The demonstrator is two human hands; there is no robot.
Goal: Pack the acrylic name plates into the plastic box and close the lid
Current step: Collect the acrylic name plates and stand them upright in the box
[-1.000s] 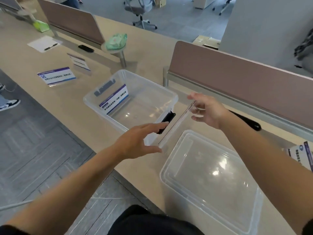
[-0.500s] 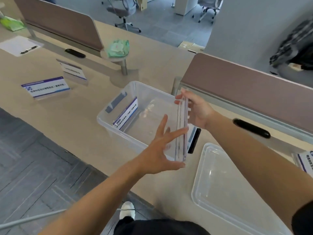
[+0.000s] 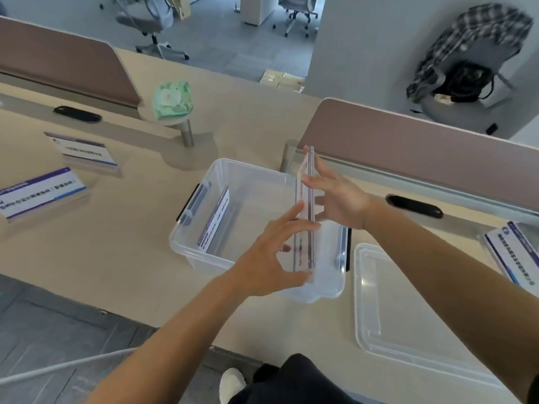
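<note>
A clear plastic box (image 3: 224, 170) stands open on the beige desk. One acrylic name plate (image 3: 214, 221) leans against its left inner wall. Over the box's right side I hold a second acrylic name plate (image 3: 304, 217) on edge, upright. My left hand (image 3: 271, 258) grips its near end from the left, and my right hand (image 3: 339, 196) presses on it from the right near its far end. The box's clear lid (image 3: 408, 316) lies flat on the desk to the right.
Two more name plates (image 3: 38, 193) (image 3: 84, 150) stand on the desk at left, and another (image 3: 513, 252) at the right edge. Brown desk dividers (image 3: 423, 141) run behind the box. A green tissue pack (image 3: 172, 99) rests on a post. Office chairs stand beyond.
Both hands have carried the held name plate from beside the box to above its right side and turned it upright. My view shifted right and closer.
</note>
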